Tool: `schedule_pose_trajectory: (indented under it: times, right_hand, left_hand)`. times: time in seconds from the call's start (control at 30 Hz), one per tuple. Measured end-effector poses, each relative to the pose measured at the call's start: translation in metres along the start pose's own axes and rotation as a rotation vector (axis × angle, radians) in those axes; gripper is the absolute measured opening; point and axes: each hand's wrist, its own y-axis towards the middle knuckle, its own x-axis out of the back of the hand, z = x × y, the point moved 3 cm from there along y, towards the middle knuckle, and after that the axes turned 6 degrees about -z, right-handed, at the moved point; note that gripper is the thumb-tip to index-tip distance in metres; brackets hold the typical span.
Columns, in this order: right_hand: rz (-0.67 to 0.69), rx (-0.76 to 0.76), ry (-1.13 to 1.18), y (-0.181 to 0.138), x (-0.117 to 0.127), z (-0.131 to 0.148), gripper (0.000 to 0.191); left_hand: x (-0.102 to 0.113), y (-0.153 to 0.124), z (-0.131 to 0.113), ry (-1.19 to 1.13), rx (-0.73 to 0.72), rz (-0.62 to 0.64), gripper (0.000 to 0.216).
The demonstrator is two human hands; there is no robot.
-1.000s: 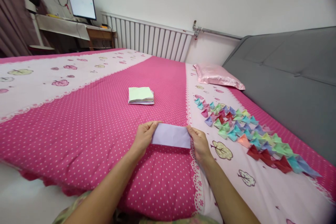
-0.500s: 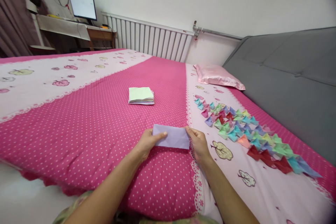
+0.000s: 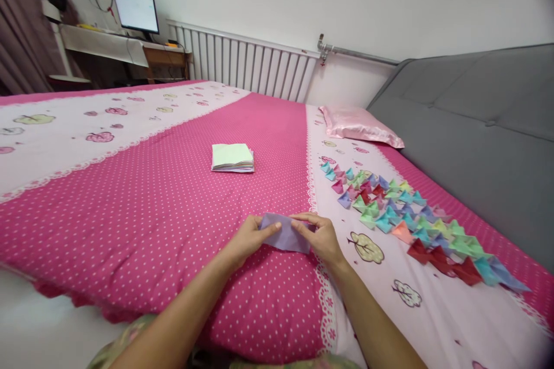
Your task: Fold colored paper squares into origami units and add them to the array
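A folded sheet of purple paper is held between my two hands, above the near part of the bed. My left hand pinches its left end, thumb on top. At the right end my right hand grips it between thumb and fingers, and the paper bends there. Further off on the pink cover lies a stack of square paper with a pale green sheet uppermost. To the right, several rows of small folded paper boats in many colours stand on the bedspread.
The bed cover has pink dotted and white printed bands. A pink pillow leans near the grey headboard. Behind the bed are a white radiator and a desk with a monitor.
The purple paper, flat half a second ago, is now bent and looks shorter. My right thumb and fingers have moved inward over its right end.
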Motion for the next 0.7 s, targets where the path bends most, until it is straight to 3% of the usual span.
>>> schedule_pose_trajectory:
  times: [0.13,0.43,0.7]
  right_hand:
    - [-0.007,0.051,0.02,0.001,0.001,0.004,0.012]
    - [-0.079,-0.21,0.214,0.005,0.009,-0.014,0.021]
    - [-0.113,-0.28,0.361,0.007,0.011,-0.022,0.02]
  left_hand:
    - [-0.002,0.0,-0.002,-0.031,-0.018,0.004,0.036]
    - [0.01,0.002,-0.011,-0.201,0.009,-0.147,0.031]
    - [0.016,0.004,-0.009,-0.275,0.05,-0.166,0.032]
